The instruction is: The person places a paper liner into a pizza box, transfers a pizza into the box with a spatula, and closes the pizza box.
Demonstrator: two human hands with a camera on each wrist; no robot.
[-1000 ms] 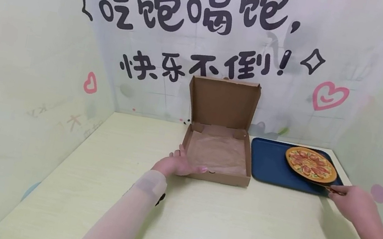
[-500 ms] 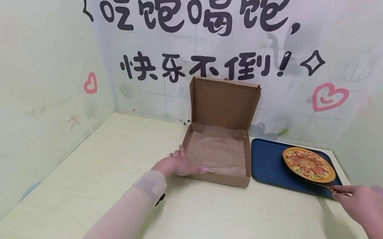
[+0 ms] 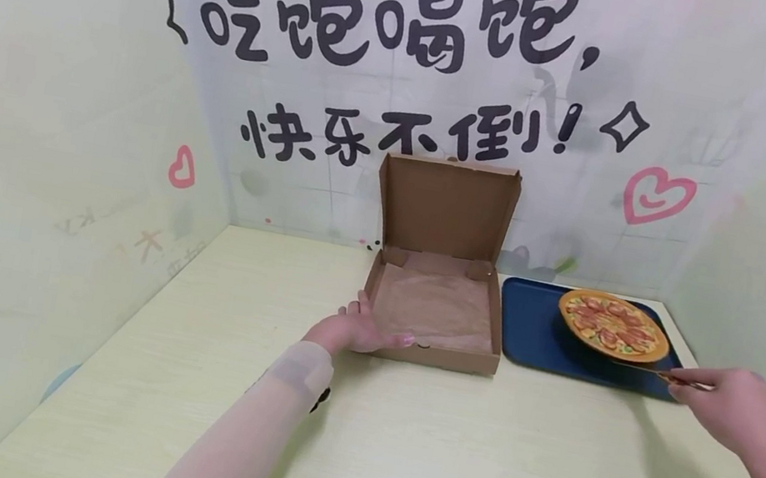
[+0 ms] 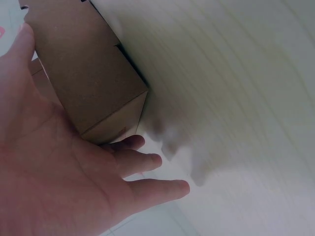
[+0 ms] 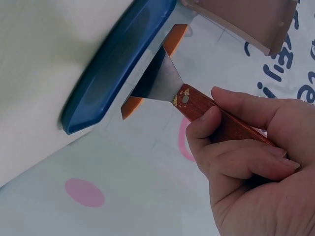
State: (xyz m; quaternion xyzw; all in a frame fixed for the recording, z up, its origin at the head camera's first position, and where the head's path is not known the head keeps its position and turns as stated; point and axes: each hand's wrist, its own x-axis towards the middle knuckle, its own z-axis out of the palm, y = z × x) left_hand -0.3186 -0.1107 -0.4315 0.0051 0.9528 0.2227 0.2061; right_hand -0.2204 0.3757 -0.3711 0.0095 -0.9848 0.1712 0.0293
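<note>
My right hand [image 3: 734, 412] grips the wooden handle of a metal-bladed spatula [image 5: 197, 104]. On the blade lies a round pizza [image 3: 614, 324] with sausage-like slices on top. The right wrist view shows a gap between the blade and the blue tray [image 3: 529, 323], so the pizza hangs above it. My left hand [image 3: 356, 329] touches the front left corner of a cardboard pizza box [image 3: 443, 356], its lid standing up at the back. In the left wrist view, the left hand's [image 4: 74, 167] thumb lies along the box front and the other fingers extend past the corner.
The tray stands right beside the box, near the right wall. Brown paper [image 3: 436, 307] lines the bottom of the box. A pale wooden table [image 3: 468, 456] carries everything, and a wall with large black lettering [image 3: 386, 37] rises behind.
The pizza has shifted slightly left over the tray on the spatula. My right hand has moved a little to the right, showing more of the spatula. The left hand and box stay in place.
</note>
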